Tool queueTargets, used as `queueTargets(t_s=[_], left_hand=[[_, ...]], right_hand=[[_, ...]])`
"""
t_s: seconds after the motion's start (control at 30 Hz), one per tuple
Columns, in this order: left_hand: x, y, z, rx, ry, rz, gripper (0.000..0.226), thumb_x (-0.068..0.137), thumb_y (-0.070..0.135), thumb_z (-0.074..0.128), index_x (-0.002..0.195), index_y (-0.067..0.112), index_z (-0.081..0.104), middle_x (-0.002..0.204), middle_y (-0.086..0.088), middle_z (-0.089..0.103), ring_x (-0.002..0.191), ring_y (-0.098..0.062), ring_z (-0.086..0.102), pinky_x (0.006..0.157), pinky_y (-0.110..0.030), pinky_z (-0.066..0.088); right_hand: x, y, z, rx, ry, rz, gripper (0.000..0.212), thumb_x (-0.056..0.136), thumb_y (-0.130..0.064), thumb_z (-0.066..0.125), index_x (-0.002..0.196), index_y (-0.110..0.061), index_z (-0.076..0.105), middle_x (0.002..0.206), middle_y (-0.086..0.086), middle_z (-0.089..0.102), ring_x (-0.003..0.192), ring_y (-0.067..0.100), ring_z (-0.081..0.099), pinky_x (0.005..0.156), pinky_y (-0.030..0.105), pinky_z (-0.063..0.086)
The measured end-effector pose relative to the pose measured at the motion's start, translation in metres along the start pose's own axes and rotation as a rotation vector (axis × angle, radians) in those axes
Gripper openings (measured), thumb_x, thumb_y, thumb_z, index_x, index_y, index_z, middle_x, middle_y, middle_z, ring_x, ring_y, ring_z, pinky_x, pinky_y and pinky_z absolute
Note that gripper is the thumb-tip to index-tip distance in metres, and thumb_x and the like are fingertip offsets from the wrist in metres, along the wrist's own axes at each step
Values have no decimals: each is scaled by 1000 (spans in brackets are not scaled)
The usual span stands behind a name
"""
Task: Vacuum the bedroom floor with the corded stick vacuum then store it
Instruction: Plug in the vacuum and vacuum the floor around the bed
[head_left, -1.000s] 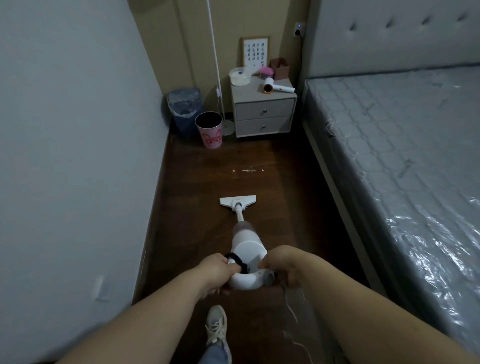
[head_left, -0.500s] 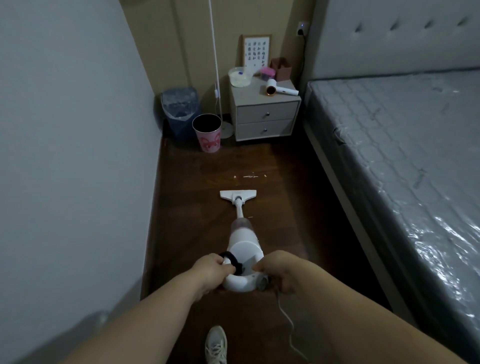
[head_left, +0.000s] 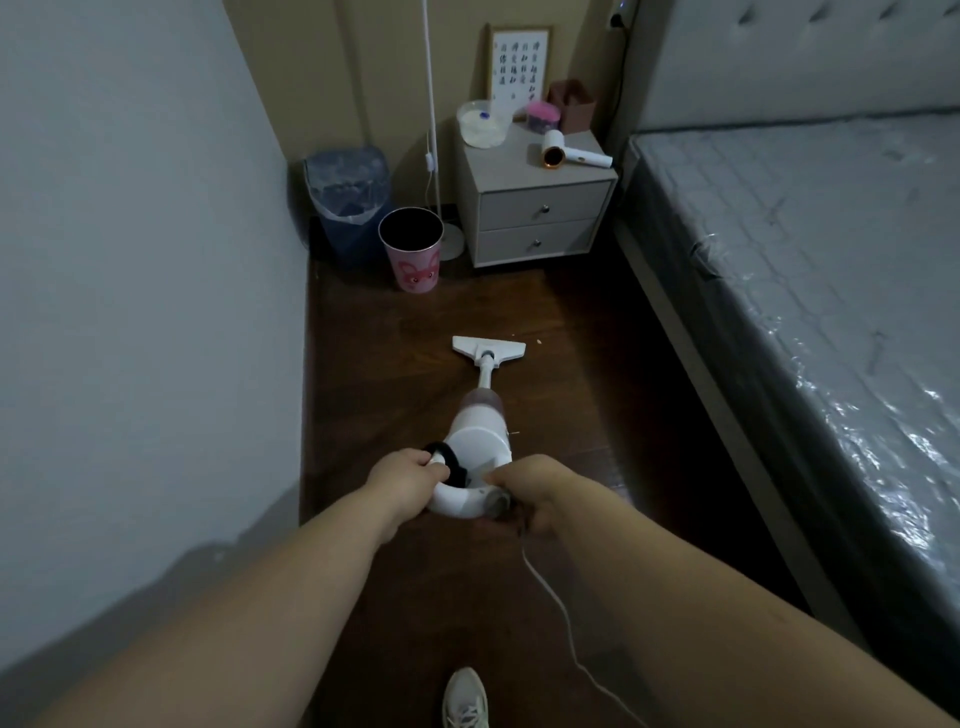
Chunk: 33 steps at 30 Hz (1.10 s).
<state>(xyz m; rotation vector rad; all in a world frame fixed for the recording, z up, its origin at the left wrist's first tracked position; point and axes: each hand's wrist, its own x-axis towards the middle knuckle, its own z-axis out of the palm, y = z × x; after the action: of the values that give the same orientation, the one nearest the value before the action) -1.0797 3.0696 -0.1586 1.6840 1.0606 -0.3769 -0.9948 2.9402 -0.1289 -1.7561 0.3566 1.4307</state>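
Currently both hands gripped handle: left hand (head_left: 407, 477); right hand (head_left: 535, 486) | stick vacuum (head_left: 480, 436) long axis ran toward nightstand (head_left: 535, 208); floor head (head_left: 488, 348) flat on floor (head_left: 597, 395)

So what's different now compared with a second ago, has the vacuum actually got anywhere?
Yes. The white stick vacuum went forward toward the grey two-drawer nightstand: its flat floor head now sits where white crumbs lay before, and only one speck shows beside it. The left hand and right hand kept gripping the handle. The pink bin and white hair dryer look unmoved.
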Motion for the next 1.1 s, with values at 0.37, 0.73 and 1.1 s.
queueTargets(t_s=[0.37, 0.73, 1.1], left_hand=[[2, 5, -21, -11, -90, -20, 45, 93, 26, 59, 135, 12, 53, 124, -10, 61, 111, -25, 57, 103, -42, 45], [-18, 38, 4, -22, -60, 29, 38, 94, 20, 58, 129, 6, 58, 113, -9, 60, 111, -28, 56, 100, -37, 43], [0, 73, 30, -14, -23, -14, 41, 93, 19, 58, 132, 6, 56, 114, -11, 60, 107, -27, 57, 95, -35, 45]], right_hand=[[-8, -15, 13, -9, 28, 51, 41, 99, -7, 42, 137, 3, 34, 94, 19, 50, 98, 29, 50, 92, 38, 47], [-26, -7, -19, 82, -13, 60, 38, 97, -6, 47, 133, 3, 41, 81, 18, 54, 65, 23, 55, 65, 33, 50], [-10, -29, -61, 42, -44, 16, 40, 97, -2, 44, 137, 2, 38, 84, 18, 53, 65, 24, 55, 61, 31, 50]])
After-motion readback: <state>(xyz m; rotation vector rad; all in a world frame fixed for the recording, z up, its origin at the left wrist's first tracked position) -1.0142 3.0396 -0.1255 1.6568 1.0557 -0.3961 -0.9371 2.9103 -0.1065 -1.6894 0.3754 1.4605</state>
